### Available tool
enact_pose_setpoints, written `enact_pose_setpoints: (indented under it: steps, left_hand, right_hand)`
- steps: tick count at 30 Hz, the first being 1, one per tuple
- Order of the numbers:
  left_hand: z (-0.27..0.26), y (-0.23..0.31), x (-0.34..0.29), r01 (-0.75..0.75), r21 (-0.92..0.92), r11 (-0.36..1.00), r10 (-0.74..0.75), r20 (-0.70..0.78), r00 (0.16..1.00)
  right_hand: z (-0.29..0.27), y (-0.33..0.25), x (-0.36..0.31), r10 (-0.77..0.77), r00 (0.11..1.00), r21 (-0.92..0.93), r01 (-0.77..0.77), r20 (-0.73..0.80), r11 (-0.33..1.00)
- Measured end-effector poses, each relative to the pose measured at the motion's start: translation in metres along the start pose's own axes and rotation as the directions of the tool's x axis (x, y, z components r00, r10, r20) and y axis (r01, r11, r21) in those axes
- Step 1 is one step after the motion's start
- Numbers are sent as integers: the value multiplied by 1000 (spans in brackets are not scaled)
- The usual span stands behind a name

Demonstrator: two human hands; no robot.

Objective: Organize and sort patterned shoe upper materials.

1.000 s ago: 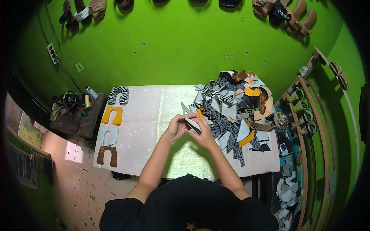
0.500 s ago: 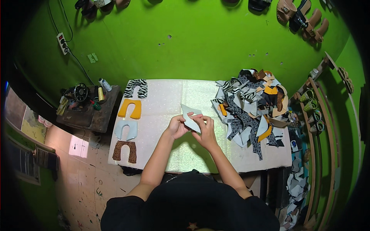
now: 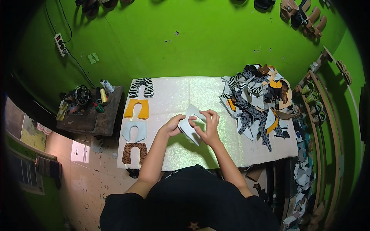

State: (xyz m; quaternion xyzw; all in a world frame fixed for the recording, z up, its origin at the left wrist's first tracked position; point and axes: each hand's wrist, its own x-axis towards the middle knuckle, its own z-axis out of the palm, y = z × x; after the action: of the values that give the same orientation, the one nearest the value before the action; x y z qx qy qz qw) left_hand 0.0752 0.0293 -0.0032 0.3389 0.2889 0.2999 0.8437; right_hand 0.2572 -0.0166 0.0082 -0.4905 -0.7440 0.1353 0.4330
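Over the middle of the table I hold a pale grey U-shaped cut piece [image 3: 186, 128], tilted, apparently more than one layer thick. My left hand [image 3: 172, 125] grips its left side, thumb on top. My right hand [image 3: 209, 130] holds the other side, its thumb and fingers at the curved cut-out; some fingertips are hidden. Left of my hands, a column of similar U-shaped pieces lies on the table: zebra-striped [image 3: 133, 89], mustard yellow [image 3: 130, 109], pale grey [image 3: 127, 131] and brown leopard-spotted [image 3: 126, 153].
A heap of mixed offcuts [image 3: 250, 102] covers the right part of the pale tabletop [image 3: 173, 87]. At left stands a sewing machine [image 3: 82, 96] beside thread cones [image 3: 103, 95]. Wooden racks [image 3: 318, 127] with footwear line the right wall, with more scraps [image 3: 302, 177] below.
The pale grey piece has turned, so its U-shaped cut-out now shows. My right fingers have spread and shifted along its edge. The whole view has shifted slightly.
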Motion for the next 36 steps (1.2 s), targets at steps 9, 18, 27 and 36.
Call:
enact_pose_setpoints:
  steps: [9,18,27,36]
  left_hand:
    - [-7,6,-6,12,-26,1000,-9,133,991]
    - [-14,13,-26,-29,71,997,13,224,974]
    - [-23,4,-29,51,124,991,-77,220,972]
    - [-13,4,-26,82,218,972,-134,236,962]
  right_hand:
    - [3,7,20,233,942,38,-249,243,968]
    - [5,11,36,5,963,-27,2,268,1000]
    - [6,-15,47,3,927,-47,16,376,999]
    - [16,-24,46,-24,883,-265,166,468,950]
